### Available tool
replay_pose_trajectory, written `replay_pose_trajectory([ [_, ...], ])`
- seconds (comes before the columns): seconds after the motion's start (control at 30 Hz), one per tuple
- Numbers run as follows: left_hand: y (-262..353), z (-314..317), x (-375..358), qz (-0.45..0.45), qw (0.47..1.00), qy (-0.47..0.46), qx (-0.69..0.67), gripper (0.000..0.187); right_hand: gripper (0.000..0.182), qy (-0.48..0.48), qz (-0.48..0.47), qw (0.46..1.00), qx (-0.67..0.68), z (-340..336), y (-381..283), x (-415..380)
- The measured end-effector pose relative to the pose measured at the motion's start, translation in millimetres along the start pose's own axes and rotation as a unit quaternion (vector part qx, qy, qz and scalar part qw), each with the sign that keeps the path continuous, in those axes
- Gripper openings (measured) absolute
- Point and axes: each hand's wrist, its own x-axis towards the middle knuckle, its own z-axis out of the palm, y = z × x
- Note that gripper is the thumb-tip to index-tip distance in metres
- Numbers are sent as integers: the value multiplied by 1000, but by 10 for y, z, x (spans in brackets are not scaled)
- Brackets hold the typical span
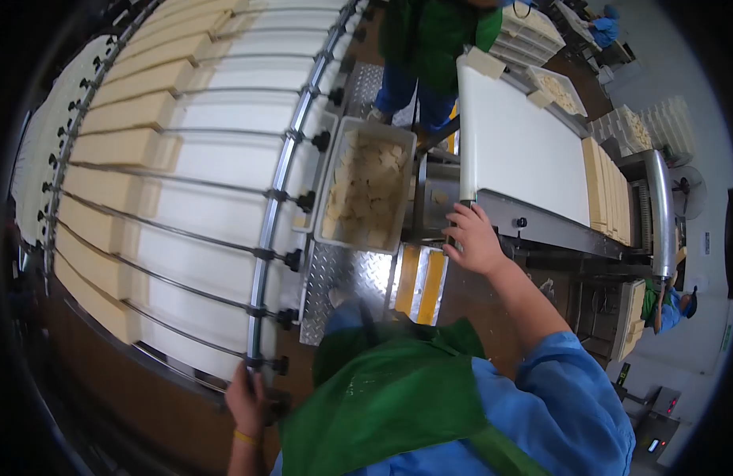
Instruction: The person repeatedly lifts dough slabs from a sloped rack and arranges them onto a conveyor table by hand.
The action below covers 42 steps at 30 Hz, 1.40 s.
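My left hand (246, 404), with a yellow band at the wrist, is closed around the near end of a long metal rail (275, 210). The rail runs along the side of a wide white conveyor belt (212, 190), and thin rods cross the belt from its black knobs. Between those rods lie rows of thick pale-yellow slabs (105, 144). Out to the right, my right hand (477, 244) has its fingers spread at the near corner of a second white belt (525, 143), touching its metal frame. More pale-yellow slabs (608, 190) stand side by side at that belt's far right end.
A white bin (407, 190) holding pale scraps stands on a metal tread plate (346, 278) between the belts. Beyond it is a person in a green apron (434, 40). A metal roller (660, 214), trays of pieces (558, 91) and other people are at right.
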Motion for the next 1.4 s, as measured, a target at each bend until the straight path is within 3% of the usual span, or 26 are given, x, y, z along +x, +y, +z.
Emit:
replay_pose_trajectory([
  [0.1,-80,0,-36,-24,999,-28,9,33,26,17,-80,996,26,3,55,-36],
  [0.17,-127,101,-61,24,997,57,53,32,20,35,-138,989,37,28,185,-23],
  [0.23,-262,87,-109,-44,998,42,11,37,16,69,-191,978,43,123,289,-74],
  [0.33,-522,133,-91,44,992,111,28,40,16,97,-217,970,53,241,395,-64],
  [0.4,-504,82,-6,18,995,92,-40,35,18,163,-243,956,5,318,411,-67],
  [0.47,-546,-29,87,-60,997,31,-47,29,19,142,-241,960,-20,321,395,-62],
  [0.53,-246,21,33,-92,991,77,64,25,18,152,-256,955,-5,221,318,-161],
  [0.6,-319,62,67,-18,990,121,76,24,18,146,-252,957,16,200,328,-139],
  [0.77,-294,51,56,-76,985,131,81,28,20,101,-193,975,51,161,344,-118],
  [0.97,-298,74,43,-62,983,150,89,30,22,126,-170,974,80,152,301,-204],
  [1.4,-536,-28,113,-69,980,133,134,34,24,82,-106,986,95,189,281,-206],
])
